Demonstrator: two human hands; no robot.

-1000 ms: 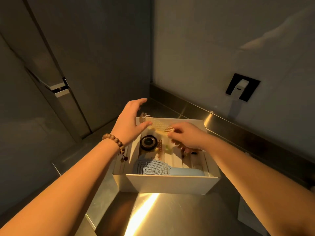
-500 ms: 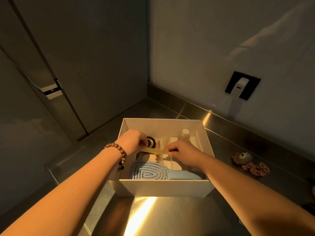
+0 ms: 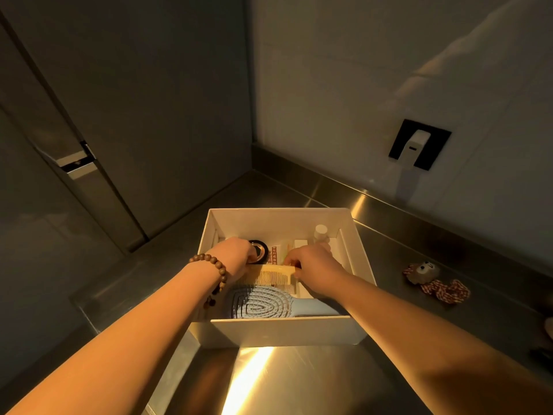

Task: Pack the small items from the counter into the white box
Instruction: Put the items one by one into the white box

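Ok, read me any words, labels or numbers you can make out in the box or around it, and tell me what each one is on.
No text here can be quoted.
Small white packet with a red printed strip, lying in the white cardboard box between the two hands: characters too small and blurred to read.
White device on the black wall plate: one dark mark, illegible.
Pale yellow plastic comb and light blue oval hairbrush: no lettering visible.

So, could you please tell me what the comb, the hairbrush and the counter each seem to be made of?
The comb looks like pale yellow plastic, perhaps wood or horn: smooth, with fine even teeth. The hairbrush seems to be matte light blue plastic, moulded in open curved ribs. The counter appears to be brushed stainless steel, since it throws back a streaky glare.
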